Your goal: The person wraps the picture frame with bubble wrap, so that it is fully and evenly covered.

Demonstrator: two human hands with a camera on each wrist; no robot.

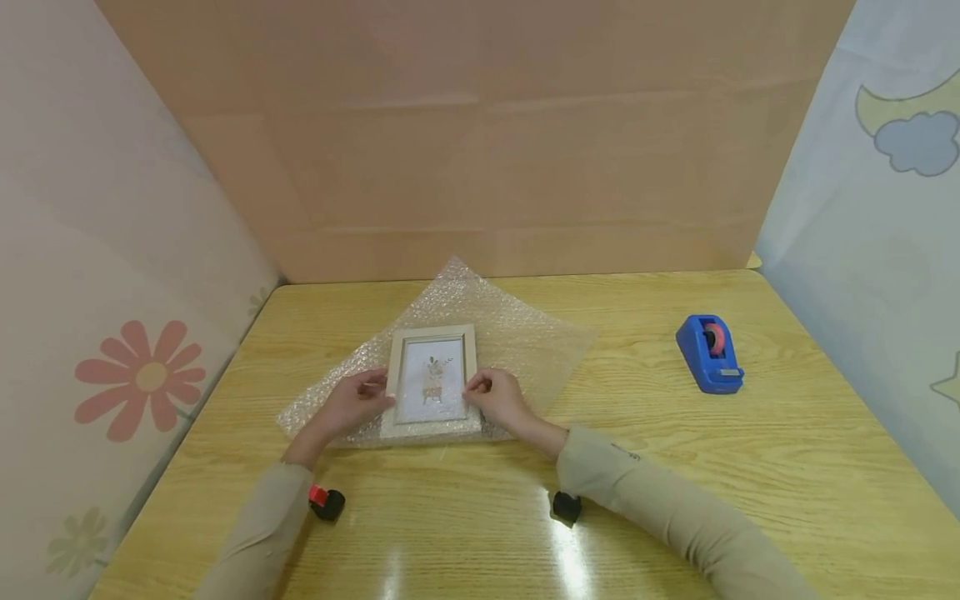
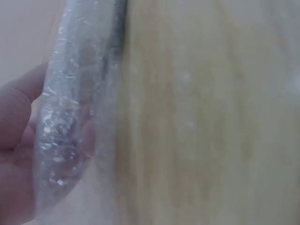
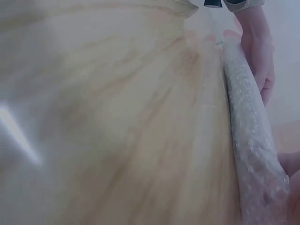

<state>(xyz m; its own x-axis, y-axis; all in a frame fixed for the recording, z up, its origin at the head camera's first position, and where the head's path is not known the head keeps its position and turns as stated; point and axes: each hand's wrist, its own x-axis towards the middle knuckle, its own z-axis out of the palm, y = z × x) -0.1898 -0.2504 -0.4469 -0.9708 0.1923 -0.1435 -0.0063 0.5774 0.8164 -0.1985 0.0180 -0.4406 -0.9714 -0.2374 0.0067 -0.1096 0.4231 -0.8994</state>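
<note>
A cream picture frame [image 1: 471, 358] with a small drawing lies on a sheet of bubble wrap [image 1: 517, 325]. The wrap's near part is folded over the lower end of the picture frame. At the picture frame's left side, my left hand [image 1: 358, 400] pinches the folded wrap; the left wrist view shows some fingers through the clear plastic. On the opposite side, my right hand [image 1: 501, 398] pinches the wrap between thumb and fingertips. In the right wrist view, the wrap's fold [image 3: 253, 136] runs along the near side as a rounded edge, with the left hand [image 3: 258, 51] beyond it.
A blue tape dispenser [image 1: 708, 354] with a pink roll stands on the wooden table [image 1: 637, 317] to the right. A brown panel [image 1: 480, 167] rises behind the table, with patterned walls at both sides. Small black pieces [image 1: 327, 504] show below the forearms.
</note>
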